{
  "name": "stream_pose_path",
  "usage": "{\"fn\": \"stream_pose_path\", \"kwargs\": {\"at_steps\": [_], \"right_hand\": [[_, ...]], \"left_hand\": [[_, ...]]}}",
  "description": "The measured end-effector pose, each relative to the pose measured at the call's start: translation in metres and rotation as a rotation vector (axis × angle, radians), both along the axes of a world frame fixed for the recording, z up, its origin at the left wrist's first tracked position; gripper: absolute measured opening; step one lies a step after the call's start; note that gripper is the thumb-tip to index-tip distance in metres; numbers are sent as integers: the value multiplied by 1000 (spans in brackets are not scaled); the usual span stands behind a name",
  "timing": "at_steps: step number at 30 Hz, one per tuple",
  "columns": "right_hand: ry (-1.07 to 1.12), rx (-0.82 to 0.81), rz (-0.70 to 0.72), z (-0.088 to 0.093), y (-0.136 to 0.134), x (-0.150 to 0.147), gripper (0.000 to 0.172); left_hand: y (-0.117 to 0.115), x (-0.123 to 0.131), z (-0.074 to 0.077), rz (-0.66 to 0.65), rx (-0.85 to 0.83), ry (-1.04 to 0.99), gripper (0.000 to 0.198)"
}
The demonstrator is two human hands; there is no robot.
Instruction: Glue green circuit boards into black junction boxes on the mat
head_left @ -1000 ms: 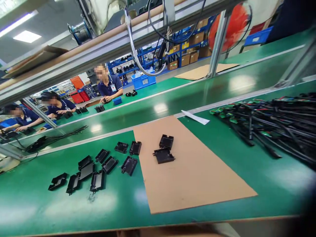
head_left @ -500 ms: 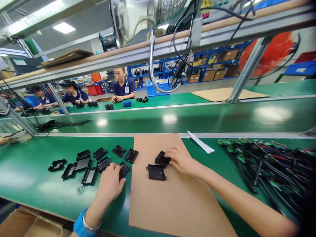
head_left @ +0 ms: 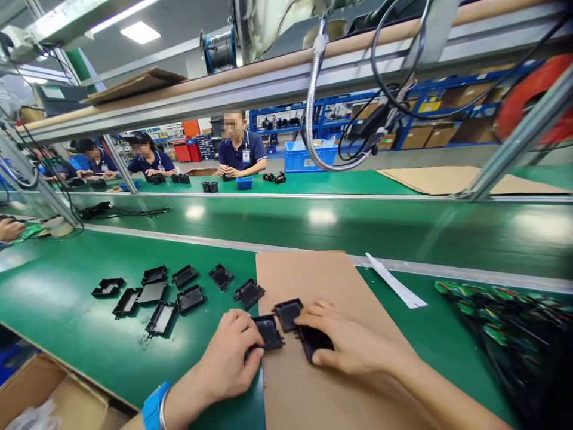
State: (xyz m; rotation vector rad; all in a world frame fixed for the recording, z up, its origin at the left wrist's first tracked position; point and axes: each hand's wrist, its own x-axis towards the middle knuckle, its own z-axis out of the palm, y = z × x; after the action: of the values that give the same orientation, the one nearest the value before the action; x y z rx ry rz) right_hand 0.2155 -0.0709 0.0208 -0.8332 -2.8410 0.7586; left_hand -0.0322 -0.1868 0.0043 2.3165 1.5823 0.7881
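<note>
My left hand [head_left: 230, 352] grips a shallow black plastic housing [head_left: 269, 332] by its left end, at the left edge of a brown cardboard sheet [head_left: 308, 394]. My right hand [head_left: 358, 340] lies over the cardboard, thumb and fingers around a second black housing [head_left: 314, 343], which it partly covers. Its fingertips also reach the edge of a third housing [head_left: 287, 313], just behind. These three pieces sit close together, open sides up. On the green table to the left are several similar housings [head_left: 191, 298]; one [head_left: 249, 292] lies beside the cardboard's edge.
A pile of black cables with green circuit boards [head_left: 496, 322] occupies the right side. A white strip [head_left: 396, 280] lies behind my right hand. A cardboard box [head_left: 58, 391] stands below the table's front left edge. Co-workers sit across the far green bench [head_left: 349, 183].
My left hand has carried its housing right to the cardboard's edge. My right hand has come nearer, and the two housings there have shifted and turned. The camera view has swung too.
</note>
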Motion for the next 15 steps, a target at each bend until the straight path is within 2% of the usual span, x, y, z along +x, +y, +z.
{"fn": "stream_pose_path", "kwargs": {"at_steps": [2, 5, 8, 10, 13, 15], "right_hand": [[1, -51, -34, -1, -1, 11, 52], [-22, -81, -67, -4, -7, 21, 49], [-15, -56, -40, -10, -17, 23, 42], [20, 26, -49, -17, -24, 21, 33], [96, 198, -100, -32, -28, 20, 23], [140, 216, -128, -42, -28, 18, 16]], "left_hand": [[10, 6, -5, 53, 22, -24, 10], [36, 19, -13, 95, 38, -29, 10], [67, 36, -23, 72, 29, -30, 12], [81, 48, -29, 24, 15, -22, 17], [85, 59, -33, -68, 1, 2, 22], [81, 56, -31, -83, -2, 29, 21]]}}
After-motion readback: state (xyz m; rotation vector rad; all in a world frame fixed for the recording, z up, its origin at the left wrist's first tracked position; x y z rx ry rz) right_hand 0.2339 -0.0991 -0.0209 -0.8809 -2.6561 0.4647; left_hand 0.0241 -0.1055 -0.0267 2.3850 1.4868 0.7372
